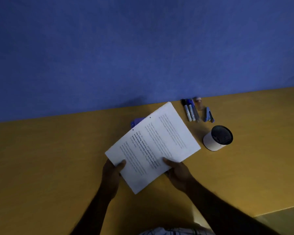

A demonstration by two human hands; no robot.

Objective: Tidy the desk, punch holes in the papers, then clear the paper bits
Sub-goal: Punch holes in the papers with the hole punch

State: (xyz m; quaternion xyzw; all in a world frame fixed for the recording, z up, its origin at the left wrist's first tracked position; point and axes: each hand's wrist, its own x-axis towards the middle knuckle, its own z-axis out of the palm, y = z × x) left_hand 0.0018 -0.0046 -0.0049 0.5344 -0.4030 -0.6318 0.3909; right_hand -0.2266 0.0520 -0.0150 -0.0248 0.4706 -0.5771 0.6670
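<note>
Both hands hold the papers (152,146) above the desk (58,158): the left hand (111,173) and right hand (177,173) each pinch the near edge, thumbs on top. Two holes show along the far edge, so punching looks done, with the punch (135,122) half hidden behind. The markers (190,110) and stapler (209,115) lie outside the cup (217,139), so tidying and clearing any bits seem left.

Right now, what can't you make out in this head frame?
- Hole punch: mostly hidden behind the papers; only a purple corner shows.
- Body text on the papers: blurred, unreadable.
- Marker labels: too small.
- Cup contents: dark inside.
- Small bottle at the wall: blurred.
- Fingers of the left hand and right hand: under the sheets.
</note>
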